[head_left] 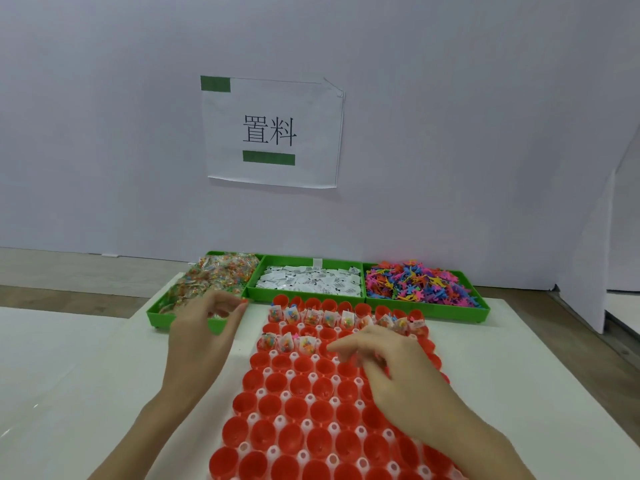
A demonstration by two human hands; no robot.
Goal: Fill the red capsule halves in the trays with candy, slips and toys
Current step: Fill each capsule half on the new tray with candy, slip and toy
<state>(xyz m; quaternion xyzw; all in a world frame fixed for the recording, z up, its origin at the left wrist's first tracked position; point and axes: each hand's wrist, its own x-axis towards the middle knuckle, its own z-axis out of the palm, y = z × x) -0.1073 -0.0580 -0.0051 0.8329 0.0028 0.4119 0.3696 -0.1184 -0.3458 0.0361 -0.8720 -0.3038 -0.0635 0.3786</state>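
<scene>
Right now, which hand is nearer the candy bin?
Left. The left hand hovers at the candy bin, over its near right corner. The right hand is further off to the right, above the tray of red halves.

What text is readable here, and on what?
"置料": printed in black on the white paper sign taped to the wall.
White slips in the middle green bin: black print, too small to read.
Nothing else readable.
</scene>
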